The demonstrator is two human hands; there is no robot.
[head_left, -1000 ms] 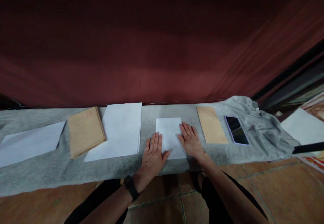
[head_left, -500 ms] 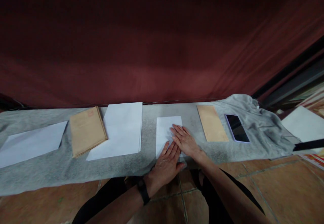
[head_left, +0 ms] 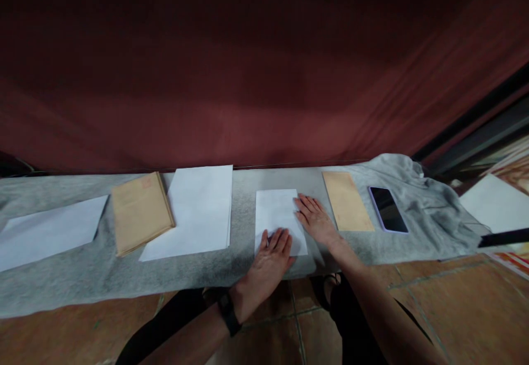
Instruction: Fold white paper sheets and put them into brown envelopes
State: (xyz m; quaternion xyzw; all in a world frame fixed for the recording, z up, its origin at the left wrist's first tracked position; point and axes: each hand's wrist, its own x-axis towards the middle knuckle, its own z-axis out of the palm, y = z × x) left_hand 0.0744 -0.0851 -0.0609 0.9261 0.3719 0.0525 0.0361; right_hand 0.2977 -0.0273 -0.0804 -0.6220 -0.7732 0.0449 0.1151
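A white sheet of paper [head_left: 276, 211], narrower than the other white sheets, lies flat on the grey cloth in front of me. My left hand [head_left: 270, 260] rests on its near part, palm down, fingers stretched out and a dark band on the wrist. At the sheet's right edge lies my right hand [head_left: 317, 219], flat with the fingers spread, the fingertips by the edge. Neither hand grips anything. Right of my right hand is a single tan envelope [head_left: 347, 201].
A phone [head_left: 387, 209] lies right of the envelope. On the left, a stack of brown envelopes [head_left: 142, 211] overlaps larger white sheets [head_left: 200, 211], with another white sheet [head_left: 53, 232] farther left. Everything rests on grey cloth [head_left: 243, 216] before a dark red backdrop [head_left: 264, 106].
My right hand has moved right, away from my left hand, to the sheet's right edge. My left hand has shifted slightly and stays on the near part of the sheet.
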